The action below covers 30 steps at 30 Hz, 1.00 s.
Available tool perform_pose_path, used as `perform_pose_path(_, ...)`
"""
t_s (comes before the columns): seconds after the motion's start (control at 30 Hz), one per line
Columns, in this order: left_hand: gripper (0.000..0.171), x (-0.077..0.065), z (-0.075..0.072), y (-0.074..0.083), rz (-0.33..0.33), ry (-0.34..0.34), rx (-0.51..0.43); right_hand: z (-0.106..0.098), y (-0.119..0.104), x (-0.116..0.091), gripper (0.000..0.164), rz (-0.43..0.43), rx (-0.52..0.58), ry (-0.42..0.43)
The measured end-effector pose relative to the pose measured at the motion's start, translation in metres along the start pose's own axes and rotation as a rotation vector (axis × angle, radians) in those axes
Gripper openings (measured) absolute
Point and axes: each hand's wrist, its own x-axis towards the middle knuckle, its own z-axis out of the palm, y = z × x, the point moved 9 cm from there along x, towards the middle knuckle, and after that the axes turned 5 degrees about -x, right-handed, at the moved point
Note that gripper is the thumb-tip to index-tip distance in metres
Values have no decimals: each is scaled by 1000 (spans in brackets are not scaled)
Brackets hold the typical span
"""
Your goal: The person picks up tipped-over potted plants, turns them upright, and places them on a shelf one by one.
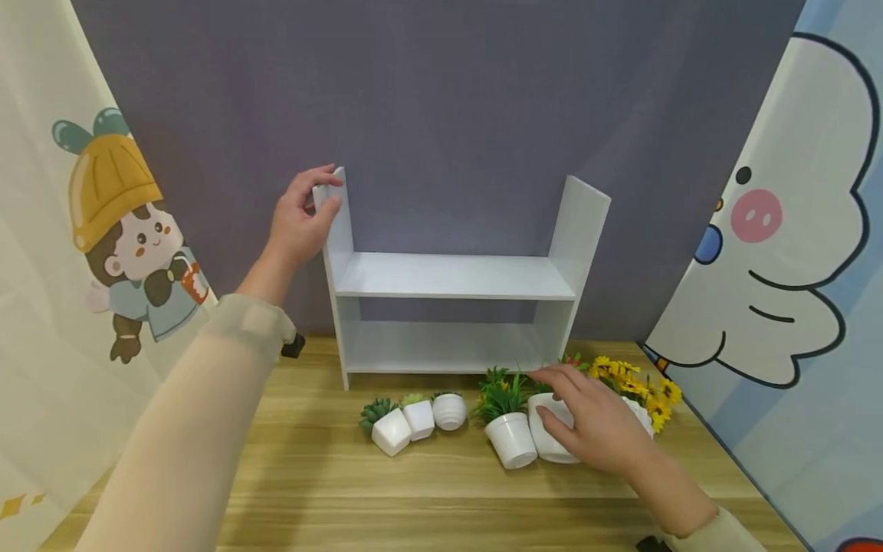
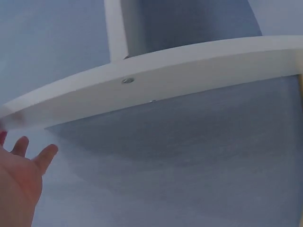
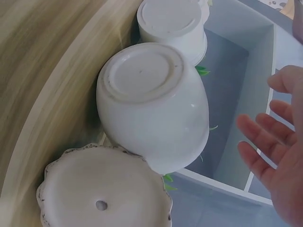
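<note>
A white two-tier shelf (image 1: 455, 277) stands against the backdrop. My left hand (image 1: 303, 218) is at the top of its left side panel, thumb over the inner side and fingers near the top edge. In the left wrist view, fingers (image 2: 45, 158) of this hand show beside the panel's outer face (image 2: 180, 71). My right hand (image 1: 596, 422), fingers apart and holding nothing, hovers over potted plants lying on their sides. Below it are a round white pot (image 3: 154, 109) and a scalloped pot (image 3: 106, 189). A white pot with grassy leaves (image 1: 512, 439) lies just left.
Three small succulent pots, one faceted (image 1: 392, 432), one squarish (image 1: 418, 419) and one ribbed (image 1: 450, 412), lie before the shelf. Yellow flowers (image 1: 638, 387) spread at the right on the wooden table (image 1: 386, 506). Printed curtains (image 1: 773, 230) flank both sides.
</note>
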Motion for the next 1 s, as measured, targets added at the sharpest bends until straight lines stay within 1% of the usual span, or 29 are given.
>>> perform_pose_path(0.1, 24, 0, 3, -3, 8, 15, -40, -4, 1, -1, 54, -11, -6, 23)
perform_pose_path(0.17, 21, 1, 4, -6, 6, 36, -35, -7, 3, -2, 54, -8, -5, 33)
perform_pose_path(0.3, 21, 0, 6, -10, 8, 86, -50, -14, 15, -7, 53, 45, -1, 42)
perform_pose_path(0.4, 22, -1, 8, -11, 14, 106, -58, -22, 27, -17, 54, 89, -8, 67)
perform_pose_path(0.5, 22, -2, 10, -10, 14, 112, -43, -29, 42, -30, 57, 122, -9, 104)
perform_pose_path(0.6, 21, -3, 10, -8, 8, 114, -24, -34, 59, -44, 58, 178, 6, 105)
perform_pose_path(0.67, 21, -4, 11, -6, 9, 114, -14, -36, 70, -54, 57, 227, 12, 89)
perform_pose_path(0.77, 21, -4, 12, -6, 0, 105, 10, -35, 85, -69, 53, 296, 18, 40)
perform_pose_path(0.87, 21, -4, 13, -8, -6, 97, 27, -29, 96, -82, 51, 352, 24, -35)
perform_pose_path(1.0, 21, -5, 11, -9, -6, 101, 45, -19, 107, -97, 53, 402, 51, -114)
